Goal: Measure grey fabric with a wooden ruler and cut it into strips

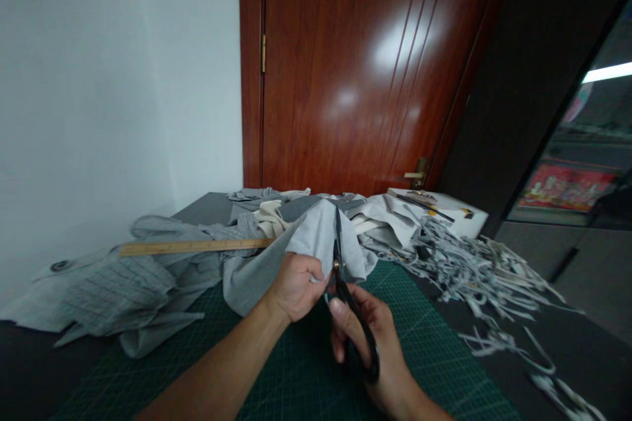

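Observation:
Light grey cloth (313,235) is raised above a green cutting mat (409,322), pinched near its lower edge by my left hand (299,286). Black-handled scissors (365,335) are in my right hand (368,335), fingers through the handles. The blades point up and away from me, lying against the cloth beside my left fingertips. How far the blades are parted is hard to tell. Both hands are close together over the middle of the mat.
A wooden ruler (192,247) lies across grey fabric (118,289) on the left. On the right are a heap of thin cloth strips (469,270) and a white box (467,214) with tools on top. Behind the table stands a brown door (345,66).

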A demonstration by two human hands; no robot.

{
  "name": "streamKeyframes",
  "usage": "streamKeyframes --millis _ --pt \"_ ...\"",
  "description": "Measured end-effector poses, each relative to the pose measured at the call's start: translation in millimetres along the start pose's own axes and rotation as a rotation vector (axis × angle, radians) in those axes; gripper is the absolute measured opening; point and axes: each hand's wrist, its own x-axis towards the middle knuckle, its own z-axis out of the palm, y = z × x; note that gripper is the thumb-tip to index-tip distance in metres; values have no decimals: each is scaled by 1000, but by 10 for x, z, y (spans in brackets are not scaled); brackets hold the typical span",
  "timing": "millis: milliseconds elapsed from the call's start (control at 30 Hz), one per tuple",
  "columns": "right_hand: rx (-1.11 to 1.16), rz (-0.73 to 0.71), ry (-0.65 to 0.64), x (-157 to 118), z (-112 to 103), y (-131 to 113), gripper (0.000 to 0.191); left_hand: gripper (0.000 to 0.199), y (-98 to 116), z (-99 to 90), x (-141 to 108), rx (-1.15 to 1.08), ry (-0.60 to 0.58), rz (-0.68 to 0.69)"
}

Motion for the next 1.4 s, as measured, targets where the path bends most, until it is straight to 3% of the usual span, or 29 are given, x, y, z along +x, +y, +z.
streamKeyframes --millis 567,767,833,1000,1400 --pt "-50 21 23 8 20 -76 64 45 11 65 -13 10 32 9" --pt "-50 19 -3 9 30 -34 63 61 -9 9 74 -114 17 142" --pt "-51 26 -16 7 32 7 63 54 3 -7 106 -144 58 182" --pt "-42 57 -43 -8 60 116 62 14 54 -22 184 -204 194 249" --pt "-50 145 -44 -28 129 159 77 33 87 -109 278 -155 236 442"
